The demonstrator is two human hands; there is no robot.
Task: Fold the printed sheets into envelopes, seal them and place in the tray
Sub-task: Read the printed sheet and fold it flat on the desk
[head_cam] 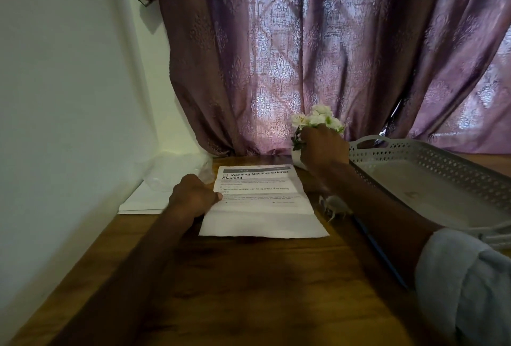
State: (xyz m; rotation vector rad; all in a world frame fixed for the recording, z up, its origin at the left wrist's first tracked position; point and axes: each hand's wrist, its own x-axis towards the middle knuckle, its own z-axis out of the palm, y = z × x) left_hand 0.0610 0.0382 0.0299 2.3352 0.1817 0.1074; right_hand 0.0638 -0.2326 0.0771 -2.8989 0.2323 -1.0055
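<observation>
Printed sheet (262, 202) flat mid-frame on the tabletop (249, 276), left hand (193, 196) pinching its left edge, right hand (323, 149) gripping the flower pot (297, 159) beside the tray (431, 180)

The right hand (325, 149) hides the flower pot (297, 159); the tray (431, 160) runs off the right edge

One view only, head cam, wide-angle. Looks fwd and down from the person's head along a wood table (249, 290) toward a purple curtain (304, 55) at the far edge; wall (69, 83) close on left. Both forearms reach in from the bottom, near the lens. No 2nd view, so no overlap.
</observation>
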